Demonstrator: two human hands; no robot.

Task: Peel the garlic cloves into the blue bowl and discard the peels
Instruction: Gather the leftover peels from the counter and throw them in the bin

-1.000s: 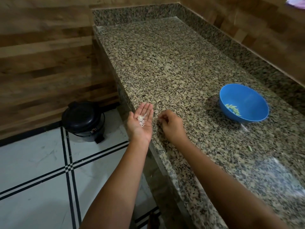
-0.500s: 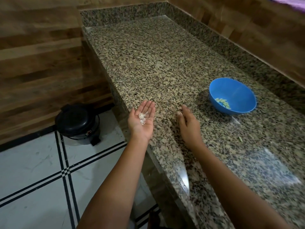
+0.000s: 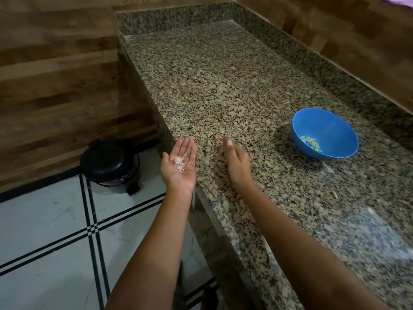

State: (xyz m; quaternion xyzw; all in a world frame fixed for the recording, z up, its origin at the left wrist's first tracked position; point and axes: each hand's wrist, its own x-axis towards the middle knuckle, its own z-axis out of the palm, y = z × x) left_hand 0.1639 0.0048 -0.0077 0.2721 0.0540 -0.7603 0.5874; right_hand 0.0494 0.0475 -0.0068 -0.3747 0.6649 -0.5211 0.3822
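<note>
Left hand (image 3: pixel 180 167) lies flat, palm up, at the surface (image 3: pixel 223 86) edge left of the blue bowl (image 3: pixel 325 133), cupping white peels (image 3: pixel 180 163). Right hand (image 3: pixel 235 163), fingers straight, sweeps scraps toward it. Peeled garlic cloves (image 3: pixel 310 143) sit in the bowl. Keep the palm level and just below the edge.

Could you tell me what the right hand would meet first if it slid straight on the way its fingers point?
Probably nothing soon. The right hand points away from the person along the bare counter, passing left of the bowl; the backsplash at the far end comes first, though depth is unclear.
</note>
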